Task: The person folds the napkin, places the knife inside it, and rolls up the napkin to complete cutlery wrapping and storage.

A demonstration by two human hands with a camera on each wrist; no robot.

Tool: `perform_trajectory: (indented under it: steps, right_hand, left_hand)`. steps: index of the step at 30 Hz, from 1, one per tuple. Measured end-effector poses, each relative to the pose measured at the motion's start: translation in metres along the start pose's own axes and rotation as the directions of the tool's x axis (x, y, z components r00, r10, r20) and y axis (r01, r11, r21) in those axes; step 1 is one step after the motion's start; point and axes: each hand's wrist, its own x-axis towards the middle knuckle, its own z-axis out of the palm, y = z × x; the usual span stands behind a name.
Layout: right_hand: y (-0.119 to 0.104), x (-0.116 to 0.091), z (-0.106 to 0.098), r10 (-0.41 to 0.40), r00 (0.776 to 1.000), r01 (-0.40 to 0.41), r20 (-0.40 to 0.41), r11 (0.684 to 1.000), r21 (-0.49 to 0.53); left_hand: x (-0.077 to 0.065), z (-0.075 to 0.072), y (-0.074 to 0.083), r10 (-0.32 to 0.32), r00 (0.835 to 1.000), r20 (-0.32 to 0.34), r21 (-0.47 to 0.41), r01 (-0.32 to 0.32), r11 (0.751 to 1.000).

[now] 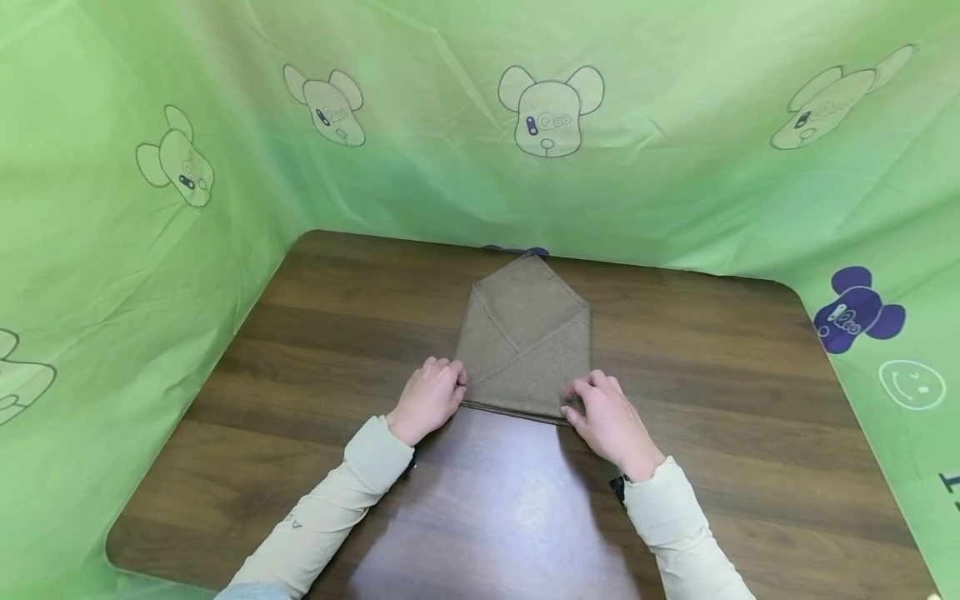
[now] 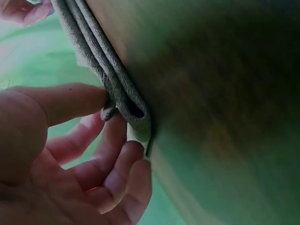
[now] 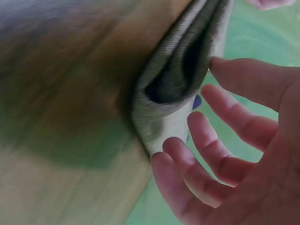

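A brown cloth point(image 1: 525, 350), folded into layers with a pointed far end like an envelope, lies on the wooden table. My left hand point(image 1: 433, 396) is at its near left corner. In the left wrist view the thumb point(image 2: 77, 98) and a curled forefinger pinch the layered corner of the cloth point(image 2: 117, 79). At the near right corner is my right hand point(image 1: 609, 417). Its thumb point(image 3: 243, 77) touches the edge of the cloth point(image 3: 164, 89) in the right wrist view, while the other fingers are loosely bent and spread beside it. The folded layers gape a little there.
The dark wooden table point(image 1: 315, 350) has rounded corners. Green fabric point(image 1: 420, 183) with printed bear heads hangs around its back and sides. The tip of the cloth reaches the table's back edge. Light sleeves point(image 1: 330, 508) cover both forearms.
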Motion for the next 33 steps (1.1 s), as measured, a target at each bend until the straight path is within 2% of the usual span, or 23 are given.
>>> perform_trajectory:
  steps: [5, 8, 10, 13, 16, 19, 25, 33]
  right_hand:
    - [0.006, -0.003, 0.008, -0.073, 0.997, 0.073, -0.022, 0.997, -0.021]
    - [0.008, -0.003, 0.013, -0.123, 0.992, 0.122, -0.041, 0.992, -0.034]
    - [0.008, -0.003, 0.015, -0.147, 0.988, 0.145, -0.045, 0.988, -0.048]
    - [0.008, -0.003, 0.016, -0.166, 0.985, 0.163, -0.044, 0.984, -0.065]
    - [0.007, -0.004, 0.015, -0.180, 0.982, 0.177, -0.047, 0.981, -0.075]
    - [0.004, -0.004, 0.015, -0.201, 0.978, 0.195, -0.061, 0.976, -0.093]
    - [0.003, -0.010, 0.017, -0.266, 0.963, 0.254, -0.045, 0.951, -0.179]
    - [0.008, -0.019, 0.020, -0.398, 0.917, 0.373, -0.019, 0.876, -0.305]
  left_hand:
    - [0.001, 0.004, -0.001, 0.073, 0.997, -0.037, 0.046, -0.071, 0.996]
    - [0.002, 0.005, -0.001, 0.175, 0.984, -0.047, 0.078, -0.171, 0.982]
    - [0.002, 0.006, 0.000, 0.269, 0.963, -0.033, 0.109, -0.264, 0.958]
    - [0.000, 0.007, 0.003, 0.396, 0.918, 0.013, 0.153, -0.393, 0.907]
    - [-0.002, 0.008, 0.005, 0.466, 0.883, 0.053, 0.202, -0.467, 0.861]
    - [-0.005, 0.008, 0.006, 0.489, 0.870, 0.066, 0.246, -0.489, 0.837]
    - [-0.012, 0.006, 0.003, 0.489, 0.870, 0.058, 0.301, -0.482, 0.823]
    - [-0.016, 0.007, -0.002, 0.489, 0.870, 0.071, 0.353, -0.480, 0.803]
